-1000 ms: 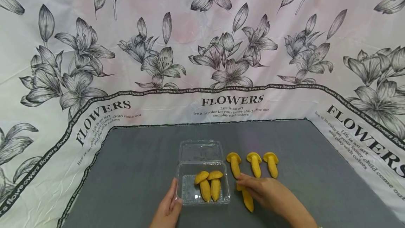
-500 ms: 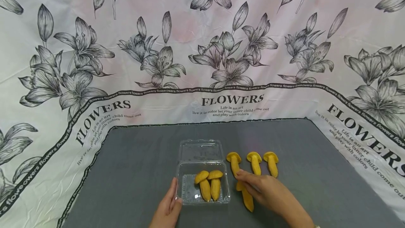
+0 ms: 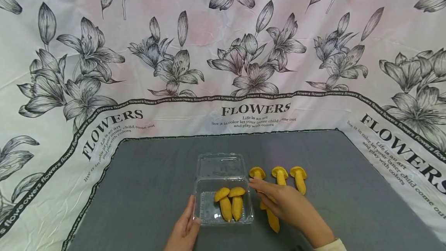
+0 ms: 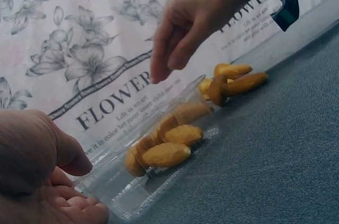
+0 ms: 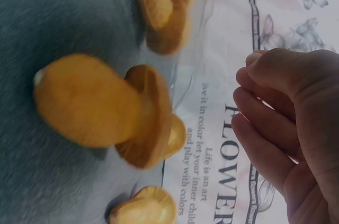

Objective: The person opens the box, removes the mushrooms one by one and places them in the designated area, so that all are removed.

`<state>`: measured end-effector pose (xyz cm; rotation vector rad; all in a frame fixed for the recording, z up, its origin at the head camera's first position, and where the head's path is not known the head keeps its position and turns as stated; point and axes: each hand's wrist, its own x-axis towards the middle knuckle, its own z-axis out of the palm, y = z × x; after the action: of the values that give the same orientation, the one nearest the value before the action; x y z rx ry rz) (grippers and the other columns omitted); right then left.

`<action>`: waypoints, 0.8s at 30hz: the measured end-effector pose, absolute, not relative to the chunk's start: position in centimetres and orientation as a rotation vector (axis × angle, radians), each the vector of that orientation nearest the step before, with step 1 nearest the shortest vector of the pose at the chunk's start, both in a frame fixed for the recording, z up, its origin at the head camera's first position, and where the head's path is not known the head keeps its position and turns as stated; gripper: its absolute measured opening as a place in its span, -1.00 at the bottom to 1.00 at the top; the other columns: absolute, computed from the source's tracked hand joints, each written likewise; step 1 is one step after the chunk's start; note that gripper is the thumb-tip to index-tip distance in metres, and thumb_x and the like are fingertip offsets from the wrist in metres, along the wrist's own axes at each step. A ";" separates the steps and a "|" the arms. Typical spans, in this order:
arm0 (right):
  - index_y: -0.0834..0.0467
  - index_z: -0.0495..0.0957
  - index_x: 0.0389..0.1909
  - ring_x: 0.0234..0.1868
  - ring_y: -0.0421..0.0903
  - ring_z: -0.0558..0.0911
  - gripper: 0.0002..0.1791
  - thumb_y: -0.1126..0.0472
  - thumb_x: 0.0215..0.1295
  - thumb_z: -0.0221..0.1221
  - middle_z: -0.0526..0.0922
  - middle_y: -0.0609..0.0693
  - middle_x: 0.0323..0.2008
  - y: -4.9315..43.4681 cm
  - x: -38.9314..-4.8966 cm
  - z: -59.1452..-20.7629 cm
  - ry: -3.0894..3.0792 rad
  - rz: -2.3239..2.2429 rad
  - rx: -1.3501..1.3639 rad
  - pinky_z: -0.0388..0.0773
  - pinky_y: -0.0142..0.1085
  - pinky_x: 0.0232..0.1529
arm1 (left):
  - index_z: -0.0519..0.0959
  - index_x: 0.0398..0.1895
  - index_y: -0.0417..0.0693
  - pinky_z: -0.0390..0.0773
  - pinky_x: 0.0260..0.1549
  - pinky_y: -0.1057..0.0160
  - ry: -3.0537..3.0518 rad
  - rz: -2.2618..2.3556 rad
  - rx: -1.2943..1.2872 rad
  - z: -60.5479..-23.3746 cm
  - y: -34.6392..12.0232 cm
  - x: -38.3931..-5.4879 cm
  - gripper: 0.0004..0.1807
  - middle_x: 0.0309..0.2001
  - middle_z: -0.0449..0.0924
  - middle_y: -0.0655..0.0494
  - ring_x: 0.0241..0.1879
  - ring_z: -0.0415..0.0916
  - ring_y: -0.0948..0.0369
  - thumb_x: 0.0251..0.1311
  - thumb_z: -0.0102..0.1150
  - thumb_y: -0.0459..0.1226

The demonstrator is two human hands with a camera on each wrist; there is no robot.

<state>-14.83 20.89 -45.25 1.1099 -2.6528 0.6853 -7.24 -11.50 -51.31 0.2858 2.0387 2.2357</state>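
A clear plastic box (image 3: 205, 206) with its lid folded back stands before me, and two yellow mushrooms (image 3: 237, 206) lie side by side in it. My left hand (image 3: 182, 227) holds the box by its left edge, thumb over the rim. Nothing is in my right hand (image 3: 290, 208), which hovers over the loose mushrooms to the right of the box. Its relaxed fingers point left, apart from the box in the left wrist view. Below it lies a mushroom (image 3: 273, 222) whose cap it partly hides. The right wrist view shows a mushroom (image 5: 85, 102) up close.
Behind the right hand, three more mushrooms form a row: a left one (image 3: 257, 172), a middle one (image 3: 280, 173) and a right one (image 3: 299, 181). All rest on a grey cloth (image 3: 150, 181). A flower-printed curtain (image 3: 258, 49) surrounds the back and sides.
My right hand has risen and shifted left, its fingertips now close to the box's right edge. The mushrooms and the left hand keep their places.
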 end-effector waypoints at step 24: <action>0.06 0.51 0.46 0.12 -0.10 0.74 -0.41 0.30 0.45 0.34 0.50 -0.01 0.48 15.6 -16.2 -44.6 -2.613 0.670 1.274 0.74 -0.29 -0.03 | -0.22 0.62 -0.55 0.07 0.25 0.65 2.079 2.194 0.187 -51.2 -11.5 -7.2 -0.18 0.64 -0.32 -0.45 0.60 -0.37 -0.23 0.54 0.01 -0.43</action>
<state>-16.25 15.63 -44.57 1.2745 -2.6128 0.6698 -7.19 -11.51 -51.17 0.1869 2.0795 2.1940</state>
